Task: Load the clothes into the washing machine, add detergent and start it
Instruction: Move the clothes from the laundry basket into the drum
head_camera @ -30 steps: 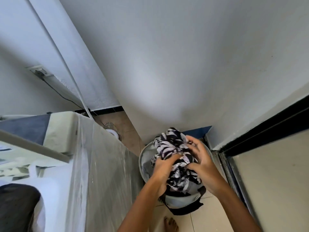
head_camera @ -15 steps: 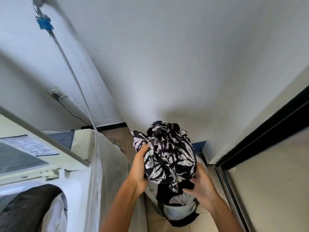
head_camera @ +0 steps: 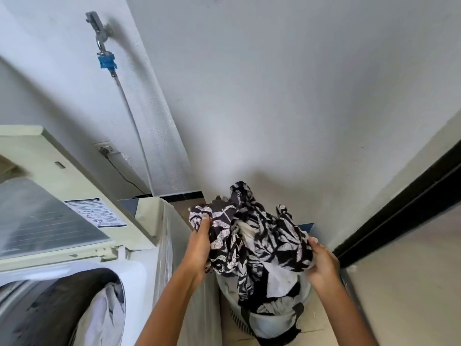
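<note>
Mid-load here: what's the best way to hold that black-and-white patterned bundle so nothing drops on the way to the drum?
Cup the patterned bundle from both sides and slightly underneath, as the left hand and right hand do now. It is a loose wad with tails hanging toward the laundry basket, so probably gather those up first before swinging left to the washing machine.

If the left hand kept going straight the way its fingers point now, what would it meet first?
The left hand points up and away, its fingers already clamped on the black-and-white patterned clothes. Past that bundle, the line seems to lead only to the bare white wall, though depth is hard to judge here.
</note>
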